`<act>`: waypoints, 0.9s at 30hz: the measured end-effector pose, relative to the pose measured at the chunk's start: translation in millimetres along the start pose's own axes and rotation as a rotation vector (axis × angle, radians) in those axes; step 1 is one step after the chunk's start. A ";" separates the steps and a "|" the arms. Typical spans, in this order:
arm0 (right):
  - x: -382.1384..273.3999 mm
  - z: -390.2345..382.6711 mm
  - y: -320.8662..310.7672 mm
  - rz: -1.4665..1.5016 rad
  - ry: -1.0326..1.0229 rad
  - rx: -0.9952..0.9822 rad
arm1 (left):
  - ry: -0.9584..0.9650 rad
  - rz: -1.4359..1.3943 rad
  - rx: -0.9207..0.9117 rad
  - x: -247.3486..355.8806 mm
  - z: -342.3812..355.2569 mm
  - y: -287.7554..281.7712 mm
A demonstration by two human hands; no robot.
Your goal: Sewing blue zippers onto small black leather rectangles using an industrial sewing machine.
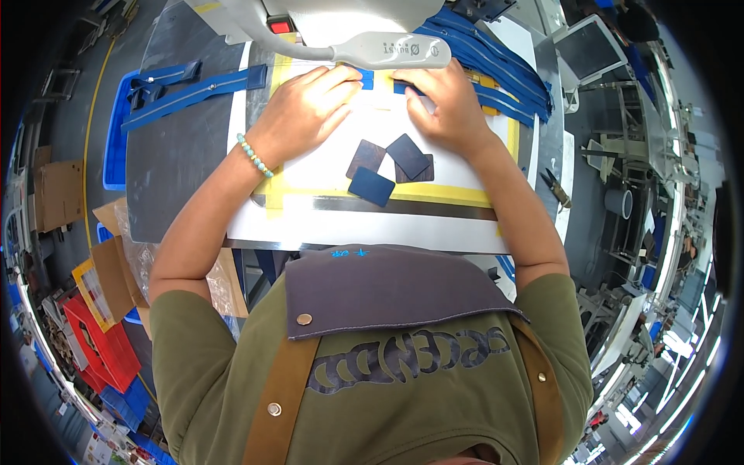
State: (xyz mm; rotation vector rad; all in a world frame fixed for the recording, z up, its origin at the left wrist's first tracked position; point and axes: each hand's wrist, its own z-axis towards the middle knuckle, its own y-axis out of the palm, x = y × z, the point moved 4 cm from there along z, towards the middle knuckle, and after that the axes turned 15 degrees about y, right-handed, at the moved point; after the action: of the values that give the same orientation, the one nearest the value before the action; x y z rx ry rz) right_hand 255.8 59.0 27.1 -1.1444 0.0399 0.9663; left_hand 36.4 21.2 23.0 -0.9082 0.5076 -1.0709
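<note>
My left hand (308,105) lies over the white work surface, its fingertips pressed on a small blue fabric piece (367,79) that shows beyond them. My right hand (449,107) is closed on a blue zipper strip (496,98); the strip's end pokes out between thumb and index finger, and its length runs off to the right. A short gap parts the two blue ends. Nearer to me lie several small dark patches: a blue one (371,187), another dark blue one (408,156), and brown ones (365,158) partly beneath them.
A white sewing-machine head (364,19) and a grey lamp (394,51) overhang the hands. More blue zippers are piled at right (496,54), others lie at left (194,98). Dark snips (556,188) rest near the right edge. Beside the table stands a blue bin (116,155).
</note>
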 end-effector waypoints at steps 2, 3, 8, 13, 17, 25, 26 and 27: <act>-11.0 -2.1 0.8 -0.017 -0.109 -0.073 | -0.045 0.017 0.037 5.2 0.2 -8.1; -13.8 -5.3 3.3 -0.046 -0.095 -0.211 | -0.042 0.017 0.038 7.4 -1.4 -10.7; -15.5 -6.5 11.0 -0.112 -0.141 -0.291 | -0.160 -0.021 0.027 2.5 -12.8 -18.3; -13.5 -7.1 13.4 -0.071 -0.116 -0.310 | -0.150 -0.094 -0.010 2.5 -16.1 -17.3; -14.7 -6.4 12.8 -0.077 -0.124 -0.296 | -0.143 -0.149 -0.063 1.2 -16.3 -10.9; -12.8 -7.8 4.7 -0.075 -0.148 -0.159 | -0.161 -0.176 -0.103 -2.7 -15.2 -4.8; -12.6 -8.1 4.9 -0.074 -0.148 -0.160 | -0.149 -0.155 -0.111 -3.2 -15.5 -3.8; -9.9 -6.9 1.3 -0.054 -0.077 -0.085 | -0.151 -0.155 -0.110 -4.5 -14.9 -2.3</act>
State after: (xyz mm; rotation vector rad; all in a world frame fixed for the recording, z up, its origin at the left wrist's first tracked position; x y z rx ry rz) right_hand 251.8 47.6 27.8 -1.1796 -0.0949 0.9709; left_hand 22.2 19.2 16.4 -1.1306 0.3777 -1.1116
